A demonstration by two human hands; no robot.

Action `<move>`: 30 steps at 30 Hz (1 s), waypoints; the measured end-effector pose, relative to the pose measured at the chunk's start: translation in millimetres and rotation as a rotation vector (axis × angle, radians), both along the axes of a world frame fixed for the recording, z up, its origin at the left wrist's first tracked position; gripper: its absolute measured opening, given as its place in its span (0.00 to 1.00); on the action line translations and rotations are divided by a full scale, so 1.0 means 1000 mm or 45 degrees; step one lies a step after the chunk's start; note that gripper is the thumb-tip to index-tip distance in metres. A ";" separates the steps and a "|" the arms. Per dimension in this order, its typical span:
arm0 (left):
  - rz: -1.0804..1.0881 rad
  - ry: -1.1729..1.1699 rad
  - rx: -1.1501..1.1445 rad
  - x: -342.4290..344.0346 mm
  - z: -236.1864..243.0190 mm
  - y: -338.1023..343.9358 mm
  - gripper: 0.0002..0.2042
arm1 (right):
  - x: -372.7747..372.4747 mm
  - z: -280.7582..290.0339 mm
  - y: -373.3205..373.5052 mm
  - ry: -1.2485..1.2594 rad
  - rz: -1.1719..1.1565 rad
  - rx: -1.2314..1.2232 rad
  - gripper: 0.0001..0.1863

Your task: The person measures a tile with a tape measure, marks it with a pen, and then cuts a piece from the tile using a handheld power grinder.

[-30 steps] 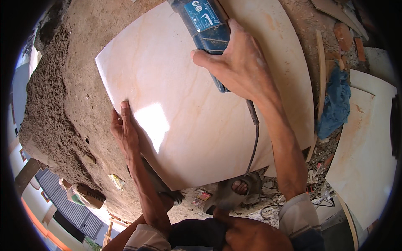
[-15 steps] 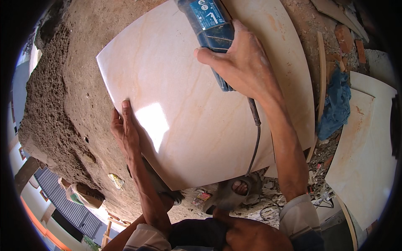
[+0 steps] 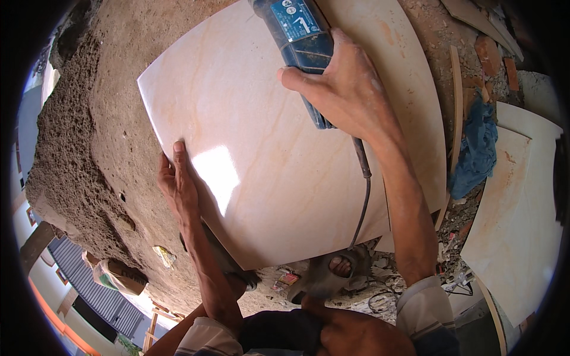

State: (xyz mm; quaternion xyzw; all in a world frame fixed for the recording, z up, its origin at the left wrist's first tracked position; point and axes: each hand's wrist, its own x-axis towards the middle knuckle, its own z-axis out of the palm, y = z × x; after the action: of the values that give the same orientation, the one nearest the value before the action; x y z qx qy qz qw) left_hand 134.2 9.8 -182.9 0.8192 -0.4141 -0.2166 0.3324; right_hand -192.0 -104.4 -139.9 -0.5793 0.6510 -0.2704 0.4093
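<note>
A large glossy cream tile [image 3: 279, 190] with faint tan veins lies in front of me. At its left edge my left hand [image 3: 178, 181] grips it, thumb on the top face and fingers curled at the rim. My right hand [image 3: 356, 89] is wrapped round the body of a blue corded angle grinder [image 3: 306, 53] above the far part of the tile. The tool's front end runs out of the picture, so its disc is hidden. From its rear the black cord [image 3: 366, 202] trails across the tile toward my foot.
Another cream tile [image 3: 409, 71] lies along the right side. Farther right are a blue cloth [image 3: 477, 148], a wood strip [image 3: 456, 107], brick pieces [image 3: 487, 54] and more tiles [image 3: 510, 225]. Sandy ground [image 3: 113, 118] and a bag [image 3: 122, 277] are at left. My sandalled foot [image 3: 339, 266] is near the tile's front edge.
My right hand and the angle grinder have shifted very slightly to the right. The left hand and the tile look the same.
</note>
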 end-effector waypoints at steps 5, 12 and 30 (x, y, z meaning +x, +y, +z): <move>-0.008 0.001 0.016 0.003 -0.001 0.000 0.38 | -0.001 0.001 0.000 -0.032 0.018 0.026 0.46; -0.002 -0.002 0.036 0.003 0.000 0.001 0.38 | -0.001 -0.001 -0.001 -0.026 0.019 0.010 0.47; 0.001 0.004 -0.002 -0.006 0.005 -0.002 0.38 | 0.004 0.007 -0.018 -0.064 0.011 0.023 0.33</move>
State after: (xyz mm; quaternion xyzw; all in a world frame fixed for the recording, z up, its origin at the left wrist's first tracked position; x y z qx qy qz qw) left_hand 128.5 7.6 -177.5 0.8188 -0.4135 -0.2175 0.3336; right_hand -187.8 -122.0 -132.9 -0.5714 0.6404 -0.2773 0.4318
